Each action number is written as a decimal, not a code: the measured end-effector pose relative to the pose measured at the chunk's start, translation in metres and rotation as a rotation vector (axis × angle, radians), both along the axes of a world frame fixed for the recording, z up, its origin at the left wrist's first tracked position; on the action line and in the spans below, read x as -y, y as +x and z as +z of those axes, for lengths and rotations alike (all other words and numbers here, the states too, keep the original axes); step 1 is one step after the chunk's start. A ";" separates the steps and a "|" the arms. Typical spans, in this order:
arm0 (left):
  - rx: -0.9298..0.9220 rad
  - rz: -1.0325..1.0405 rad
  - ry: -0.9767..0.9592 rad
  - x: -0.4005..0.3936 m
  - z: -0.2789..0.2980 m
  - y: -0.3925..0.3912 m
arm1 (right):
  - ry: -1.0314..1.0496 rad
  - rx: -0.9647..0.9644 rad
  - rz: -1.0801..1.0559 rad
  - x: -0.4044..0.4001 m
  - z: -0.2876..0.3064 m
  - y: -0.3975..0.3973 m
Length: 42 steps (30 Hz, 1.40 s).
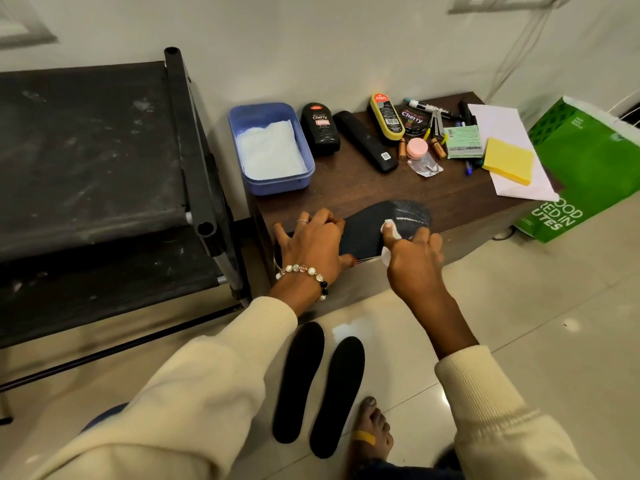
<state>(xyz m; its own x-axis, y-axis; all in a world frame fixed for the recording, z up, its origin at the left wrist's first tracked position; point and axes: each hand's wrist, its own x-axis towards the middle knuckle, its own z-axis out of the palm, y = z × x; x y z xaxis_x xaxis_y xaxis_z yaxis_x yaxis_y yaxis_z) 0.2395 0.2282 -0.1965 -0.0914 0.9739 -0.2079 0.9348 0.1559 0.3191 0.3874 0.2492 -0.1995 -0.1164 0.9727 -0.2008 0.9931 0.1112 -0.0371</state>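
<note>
Tabletop (346, 188) insole (374, 226): left hand (311, 244) pins, right hand (412, 251) wipes.

Head camera looks down, close over the low table (346, 195)
</note>
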 end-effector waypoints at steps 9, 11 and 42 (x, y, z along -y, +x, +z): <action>-0.003 -0.001 -0.017 0.000 0.004 0.001 | 0.031 0.013 0.000 0.011 -0.002 0.018; -0.004 -0.002 -0.018 0.000 0.003 0.002 | -0.010 -0.020 0.048 0.021 -0.004 0.008; 0.008 -0.012 -0.013 0.002 0.002 0.001 | 0.090 0.042 -0.226 -0.012 -0.004 0.037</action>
<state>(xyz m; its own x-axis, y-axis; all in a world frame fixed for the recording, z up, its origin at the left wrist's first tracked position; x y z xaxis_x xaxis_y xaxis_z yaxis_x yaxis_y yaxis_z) 0.2406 0.2267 -0.1945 -0.0782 0.9720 -0.2216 0.9341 0.1491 0.3243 0.4245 0.2608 -0.2037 0.1130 0.9872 -0.1124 0.9936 -0.1132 0.0048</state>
